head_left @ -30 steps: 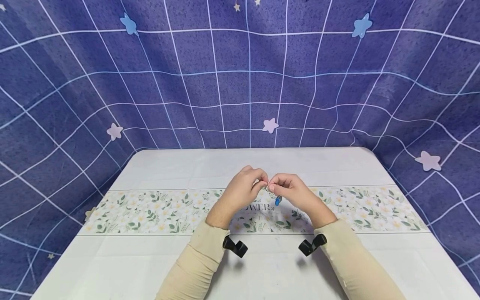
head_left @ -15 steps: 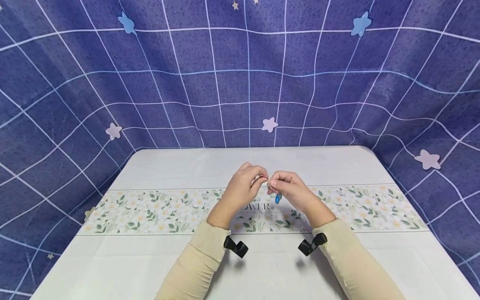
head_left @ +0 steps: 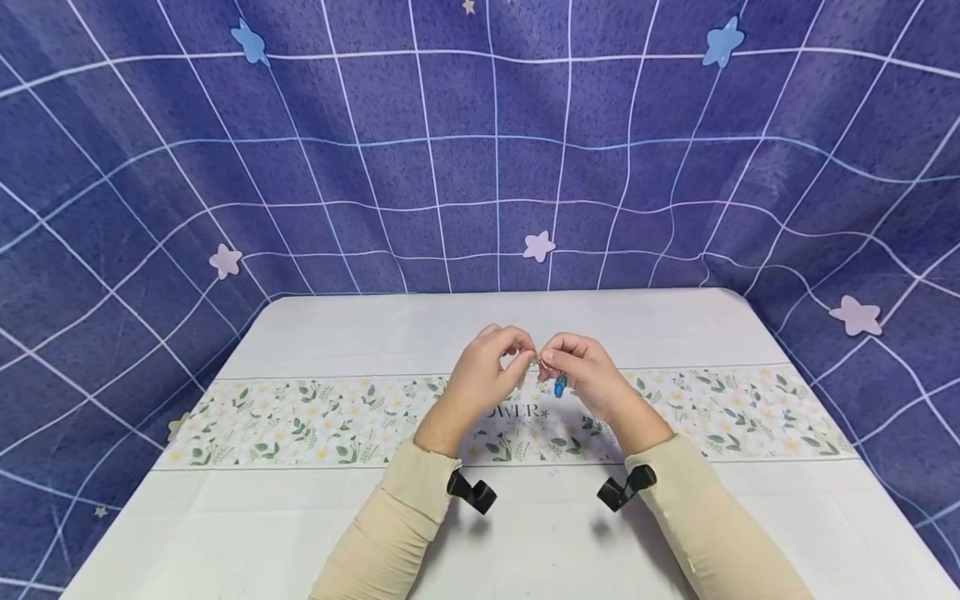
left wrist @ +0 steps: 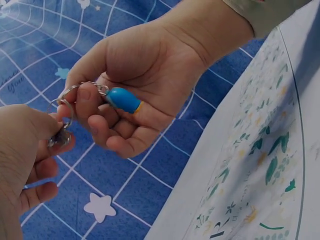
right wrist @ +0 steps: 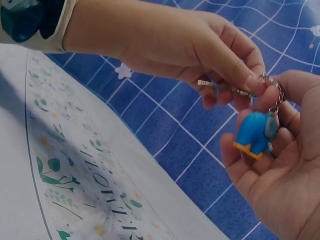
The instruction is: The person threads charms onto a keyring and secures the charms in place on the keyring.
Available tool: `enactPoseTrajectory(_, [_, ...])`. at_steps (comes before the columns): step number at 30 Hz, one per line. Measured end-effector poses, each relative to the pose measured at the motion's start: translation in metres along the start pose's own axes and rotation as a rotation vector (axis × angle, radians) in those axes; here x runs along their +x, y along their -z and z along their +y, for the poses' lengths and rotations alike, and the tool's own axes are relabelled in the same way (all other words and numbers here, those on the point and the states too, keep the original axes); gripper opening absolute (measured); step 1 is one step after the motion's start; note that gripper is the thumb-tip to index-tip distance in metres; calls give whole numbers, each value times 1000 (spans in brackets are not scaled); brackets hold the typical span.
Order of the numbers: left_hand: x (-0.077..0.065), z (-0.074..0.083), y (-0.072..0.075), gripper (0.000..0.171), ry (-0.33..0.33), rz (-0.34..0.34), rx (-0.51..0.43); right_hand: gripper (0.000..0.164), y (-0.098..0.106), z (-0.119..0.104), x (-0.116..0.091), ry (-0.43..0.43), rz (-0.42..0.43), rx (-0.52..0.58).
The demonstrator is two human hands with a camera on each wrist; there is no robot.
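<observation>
In the head view my left hand [head_left: 486, 371] and right hand [head_left: 588, 373] meet fingertip to fingertip above the table. A metal split ring [left wrist: 70, 116] spans the gap between them, and my right thumb and fingers pinch the keychain beside it. From its short chain [right wrist: 280, 96] hangs a small blue figure charm [right wrist: 252, 131] with yellow feet, lying against my right fingers. My left thumb and forefinger pinch the ring's other side, together with slim metal pieces that look like keys [right wrist: 212, 85]. Their far ends are partly hidden behind the left fingers.
Below the hands lies a white tablecloth [head_left: 247, 517] with a floral band [head_left: 300, 425] across it. A blue curtain [head_left: 375, 179] with grid lines and stars stands behind the table. Black wrist mounts [head_left: 472, 492] sit at both cuffs.
The fingertips have shifted slightly, and the metal pieces now show below my left hand. The blue charm has swung up a little, closer under the right fingers.
</observation>
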State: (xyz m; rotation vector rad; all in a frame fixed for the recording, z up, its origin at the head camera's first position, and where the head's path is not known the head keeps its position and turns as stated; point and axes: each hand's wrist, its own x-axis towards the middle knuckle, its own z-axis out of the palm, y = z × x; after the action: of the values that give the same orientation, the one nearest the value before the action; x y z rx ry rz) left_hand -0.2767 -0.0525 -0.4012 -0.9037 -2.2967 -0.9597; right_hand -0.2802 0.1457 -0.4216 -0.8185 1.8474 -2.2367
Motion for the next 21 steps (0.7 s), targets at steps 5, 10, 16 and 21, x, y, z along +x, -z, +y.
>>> enactPoseTrajectory(5, [0,-1,-1,4,22,35,21,11,-2,-5,1,-49,99,-40])
enactPoseTrajectory(10, [1,-3,0,3,38,82,15,10,-3,-7,2,-58,165,-28])
enactPoseTrajectory(16, [2,-3,-1,3,53,96,7,10,-4,-10,2,-57,185,5])
enactPoseTrajectory(21, [2,-2,-3,6,46,86,15,9,-8,-12,2,-57,222,42])
